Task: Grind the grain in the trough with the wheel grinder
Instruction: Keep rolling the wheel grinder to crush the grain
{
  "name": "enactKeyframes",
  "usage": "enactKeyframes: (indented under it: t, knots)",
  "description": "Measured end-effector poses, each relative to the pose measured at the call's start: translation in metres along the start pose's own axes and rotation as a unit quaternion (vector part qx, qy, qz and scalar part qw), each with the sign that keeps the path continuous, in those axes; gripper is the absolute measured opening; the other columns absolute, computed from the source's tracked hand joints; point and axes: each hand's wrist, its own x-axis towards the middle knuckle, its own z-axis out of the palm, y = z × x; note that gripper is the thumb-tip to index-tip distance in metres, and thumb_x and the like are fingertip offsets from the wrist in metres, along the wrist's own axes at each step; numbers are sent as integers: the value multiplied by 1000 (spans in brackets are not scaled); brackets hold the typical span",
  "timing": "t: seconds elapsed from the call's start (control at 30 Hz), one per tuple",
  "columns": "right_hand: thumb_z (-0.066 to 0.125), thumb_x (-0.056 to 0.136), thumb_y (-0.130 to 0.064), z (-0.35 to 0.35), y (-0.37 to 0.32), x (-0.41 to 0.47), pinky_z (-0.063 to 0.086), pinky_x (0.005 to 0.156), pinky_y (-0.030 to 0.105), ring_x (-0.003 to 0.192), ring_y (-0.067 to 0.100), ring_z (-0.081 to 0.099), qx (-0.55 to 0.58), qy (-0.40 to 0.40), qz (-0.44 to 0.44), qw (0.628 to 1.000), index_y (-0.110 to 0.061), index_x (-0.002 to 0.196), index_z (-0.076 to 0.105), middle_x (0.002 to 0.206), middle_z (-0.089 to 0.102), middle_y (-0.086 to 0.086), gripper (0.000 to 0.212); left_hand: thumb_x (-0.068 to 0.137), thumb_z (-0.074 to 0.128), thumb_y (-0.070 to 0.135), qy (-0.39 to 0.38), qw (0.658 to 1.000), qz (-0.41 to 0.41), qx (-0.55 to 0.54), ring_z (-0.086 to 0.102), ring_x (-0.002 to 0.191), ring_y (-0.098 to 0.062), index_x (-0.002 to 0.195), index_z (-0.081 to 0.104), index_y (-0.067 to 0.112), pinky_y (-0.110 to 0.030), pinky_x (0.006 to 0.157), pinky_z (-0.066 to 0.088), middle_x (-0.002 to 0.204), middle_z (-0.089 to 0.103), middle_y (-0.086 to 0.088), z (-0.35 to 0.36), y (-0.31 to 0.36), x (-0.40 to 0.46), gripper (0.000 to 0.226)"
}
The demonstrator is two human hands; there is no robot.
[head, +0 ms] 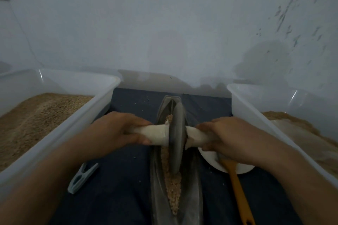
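Grain (pixel 172 184) lies in a narrow tan strip along the bottom of the trough (pixel 157 179), a long, dark, boat-shaped vessel that runs away from the person down the middle of a dark blue cloth (pixel 118 179). The wheel grinder (pixel 176 133) stands upright in the trough, its grey disc edge-on and its lower rim pressed into the grain about midway along the strip. A pale axle handle (pixel 157 136) passes through the disc and sticks out to both sides.

The left hand (pixel 117 131) grips the left end of the handle, fingers curled over the top and thumb underneath. The right hand (pixel 225 136) grips the right end in the same way. The two hands are well apart, one on each side of the disc.

To the left stands a translucent plastic tub (pixel 102 107) filled with tan grain. A matching tub (pixel 245 107) on the right holds a lower heap of similar material, possibly with a paler powder beside it, though the dim light makes this hard to judge. A pale blue clothes peg (pixel 82 177) lies on the cloth near the left tub. Just beside the trough on the right sits a white bowl (pixel 243 169), partly hidden under the right wrist, with an orange-handled utensil (pixel 237 188) resting in it.
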Motion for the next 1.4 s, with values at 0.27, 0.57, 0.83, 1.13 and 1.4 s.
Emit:
enactKeyframes:
  t: [0.27,0.57,0.83,1.13,1.4]
  knots:
    - [57,84,-51,-21,-2,-23,35,63,10,73,-13,45,67,-94,-25,993,-42,129,46,75,45,-27,47,71,49,76,-118,989,37,-78,62,90,4,101,61,59,-22,81,48,100,68,23,-17,9,-12,37]
    - [44,96,-35,41,14,21,28,93,25,111,14,49,-16,181,72,981,-35,142,31,124,57,-6,48,77,73,27,235,951,36,197,64,94,-28,121,63,19,-41,87,42,104,70,-3,34,5,15,45]
    - [54,90,-41,6,4,5,40,86,27,105,12,53,-1,20,8,1000,-38,137,38,115,59,-5,49,71,64,53,38,999,9,-10,58,94,6,114,55,51,-14,80,43,102,63,24,6,-4,4,44]
    - [57,86,-47,-21,-3,-21,34,65,14,71,-7,43,68,-87,-21,994,-40,128,48,77,43,-24,44,69,56,70,-104,989,45,-96,62,89,6,100,62,60,-16,80,47,98,68,26,-15,5,-9,33]
    - [46,96,-31,39,13,21,29,94,25,108,13,50,-55,163,73,982,-37,141,30,120,57,-7,49,80,69,32,220,959,28,177,62,96,-24,121,63,25,-38,86,42,106,69,1,30,4,15,42]
